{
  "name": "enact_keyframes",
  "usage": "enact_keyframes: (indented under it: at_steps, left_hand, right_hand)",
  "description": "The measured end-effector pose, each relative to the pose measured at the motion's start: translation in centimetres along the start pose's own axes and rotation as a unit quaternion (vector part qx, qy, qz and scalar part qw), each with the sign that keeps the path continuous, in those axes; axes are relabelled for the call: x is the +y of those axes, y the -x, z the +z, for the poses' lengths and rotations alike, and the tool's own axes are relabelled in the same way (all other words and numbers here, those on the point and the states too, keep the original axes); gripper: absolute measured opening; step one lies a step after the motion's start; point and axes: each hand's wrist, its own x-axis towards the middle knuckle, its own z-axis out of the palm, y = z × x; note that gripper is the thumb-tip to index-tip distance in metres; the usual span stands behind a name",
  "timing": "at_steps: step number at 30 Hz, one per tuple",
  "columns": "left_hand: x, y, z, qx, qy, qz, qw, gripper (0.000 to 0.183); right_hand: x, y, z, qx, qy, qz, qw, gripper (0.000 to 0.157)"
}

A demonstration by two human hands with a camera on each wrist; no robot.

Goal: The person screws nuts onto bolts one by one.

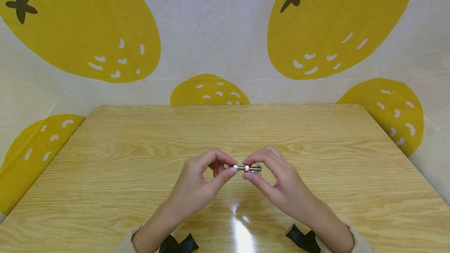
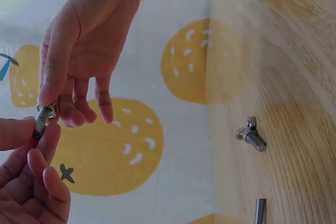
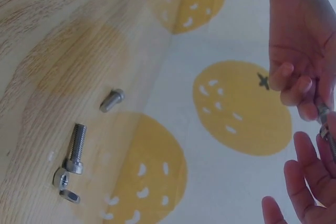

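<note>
Both hands meet over the wooden table in the head view, with a small silver bolt point(image 1: 241, 168) held lengthwise between them. My left hand point(image 1: 204, 179) pinches the bolt's left end between thumb and forefinger. From the right, thumb and forefinger of my right hand point(image 1: 277, 179) pinch a nut point(image 1: 247, 168) on the bolt. Threads show on the bolt shaft point(image 2: 40, 125) in the left wrist view, while fingertips partly cover both ends. The other fingers of the right hand point(image 2: 94, 56) hang loosely there.
Loose metal hardware lies on the table point(image 1: 140, 139): a wing-shaped piece with a shank point(image 2: 252, 135), a short bolt point(image 3: 112, 100), a longer threaded bolt point(image 3: 76, 148), a nut point(image 3: 61, 179) and another small nut point(image 3: 70, 196). A fruit-patterned cloth point(image 1: 211, 30) hangs behind.
</note>
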Motion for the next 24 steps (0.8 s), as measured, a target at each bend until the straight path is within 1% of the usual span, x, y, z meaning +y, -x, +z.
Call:
enact_keyframes:
  at_steps: [5,12,17,18,21,24]
  left_hand:
    - [-0.03,0.0,0.03,0.001,0.001,0.006,1.0,0.004]
    - [-0.04,-0.01,0.11,0.001,0.013,0.019,0.9997,0.005]
    - [-0.01,0.03,0.13,0.002,0.006,0.009,0.9999,0.004]
    - [0.0,0.04,0.11,0.002,0.003,0.006,1.0,0.004]
    - [0.04,0.05,0.06,0.003,-0.003,-0.002,1.0,0.004]
    - [0.04,0.04,0.02,0.003,-0.005,-0.001,1.0,0.004]
  right_hand:
    - [-0.07,0.05,0.03,-0.007,0.006,0.01,1.0,0.026]
    - [0.09,0.03,0.08,-0.004,0.014,0.009,1.0,0.014]
    - [0.11,0.06,-0.05,-0.011,0.018,0.026,0.999,0.011]
    - [0.08,0.07,-0.08,-0.012,0.019,0.029,0.999,0.014]
    - [-0.02,0.04,-0.13,-0.012,0.013,0.026,1.0,0.032]
    - [0.02,-0.03,-0.1,-0.003,0.007,0.003,1.0,0.035]
